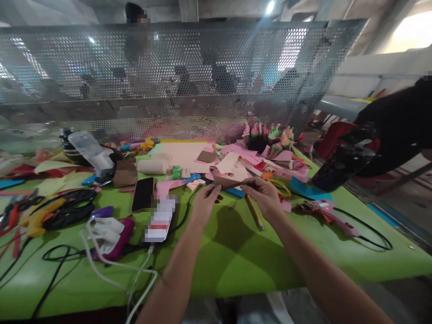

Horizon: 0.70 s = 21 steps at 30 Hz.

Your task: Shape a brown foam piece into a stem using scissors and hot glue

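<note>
Above the green table [236, 256], my left hand [205, 202] and my right hand [263, 193] together pinch a small piece of brown paper [229, 181], one at each end. The fingers of both hands are closed on it. A pencil [254, 212] lies on the table just below my right hand. Pink and cream paper scraps [232, 163] are heaped right behind the hands.
A pink glue gun [329, 213] with a black cord lies to the right. Two phones [143, 194] lie left of my hands, beside chargers and cables [111, 234], scissors [20, 207] and a paper roll [153, 166]. Finished paper flowers [270, 135] stand before a perforated metal screen [189, 72]. A person in black [394, 121] sits at right.
</note>
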Each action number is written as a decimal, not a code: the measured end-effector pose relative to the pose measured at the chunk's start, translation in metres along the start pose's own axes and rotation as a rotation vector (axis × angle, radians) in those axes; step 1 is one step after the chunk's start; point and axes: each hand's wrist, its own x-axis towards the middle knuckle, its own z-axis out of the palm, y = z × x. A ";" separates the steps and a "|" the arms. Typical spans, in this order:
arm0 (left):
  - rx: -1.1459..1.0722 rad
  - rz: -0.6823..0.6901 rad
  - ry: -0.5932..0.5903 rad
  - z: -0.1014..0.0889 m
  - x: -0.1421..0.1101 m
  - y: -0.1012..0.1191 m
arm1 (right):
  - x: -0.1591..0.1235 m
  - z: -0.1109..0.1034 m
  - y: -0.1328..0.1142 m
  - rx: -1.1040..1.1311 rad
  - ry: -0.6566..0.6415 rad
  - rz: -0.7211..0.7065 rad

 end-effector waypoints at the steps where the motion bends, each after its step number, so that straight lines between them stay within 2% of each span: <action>1: 0.012 -0.002 -0.020 0.000 0.000 0.000 | 0.000 0.000 0.000 0.014 0.006 0.008; 7: 0.083 -0.021 -0.143 0.008 -0.004 -0.006 | 0.003 0.000 0.000 0.122 0.049 0.042; 11: 0.119 -0.068 -0.331 0.008 -0.008 -0.005 | 0.005 -0.001 -0.003 0.162 0.112 0.043; 13: 0.172 -0.084 -0.380 0.003 -0.007 -0.002 | 0.005 -0.003 -0.004 0.151 0.136 0.031; 15: 0.233 -0.048 -0.313 -0.005 -0.004 0.002 | 0.005 -0.004 -0.005 0.128 0.145 0.018; 18: 0.210 0.082 -0.045 -0.014 0.000 0.007 | 0.003 -0.004 -0.004 0.071 0.091 0.017; 20: 0.151 0.131 -0.004 -0.014 -0.001 0.008 | 0.001 -0.002 -0.002 0.047 0.027 0.025; 21: 0.134 0.129 -0.054 -0.011 -0.003 0.009 | 0.000 -0.001 -0.002 0.045 -0.002 0.032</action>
